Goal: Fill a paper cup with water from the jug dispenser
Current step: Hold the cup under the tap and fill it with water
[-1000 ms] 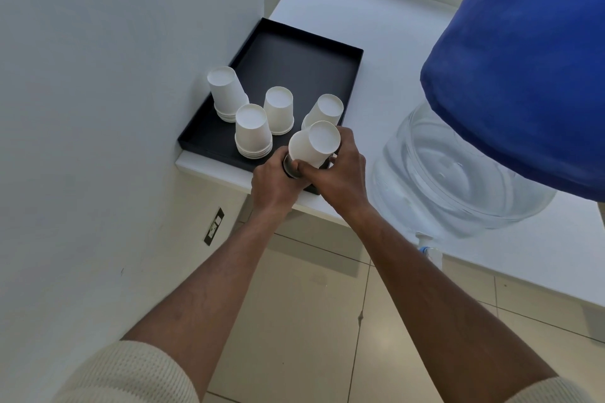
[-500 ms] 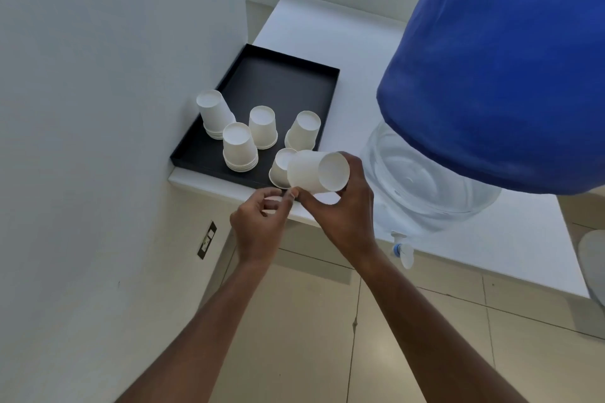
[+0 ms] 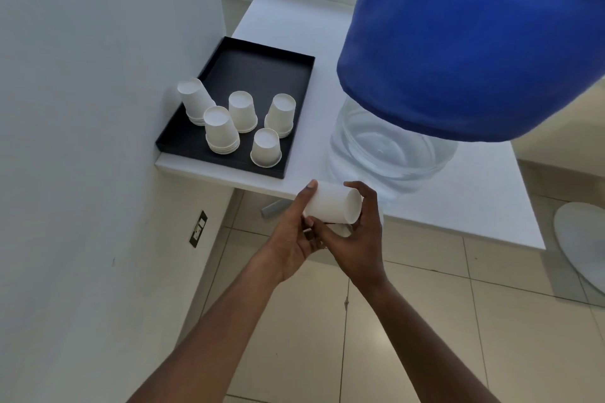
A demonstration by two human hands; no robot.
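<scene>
A white paper cup [image 3: 332,207] lies on its side in the air just in front of the white counter's edge, its base end toward the right. My left hand [image 3: 296,229] grips its left end and my right hand [image 3: 355,239] cradles it from below and the right. The jug dispenser [image 3: 389,147] stands on the counter just behind the cup: a clear water-filled base under a big blue jug [image 3: 474,42]. Its tap is hidden behind the cup and my right hand.
A black tray [image 3: 262,65] on the white counter [image 3: 458,206] holds several upside-down paper cup stacks [image 3: 221,131]. A white wall with a socket [image 3: 198,228] runs along the left. Beige tiled floor lies below, with a white rounded object [image 3: 579,239] at the right.
Both hands have carried the cup away from the tray, rightward and toward me, to the front of the dispenser. One cup stays upside down on the tray where the stack was.
</scene>
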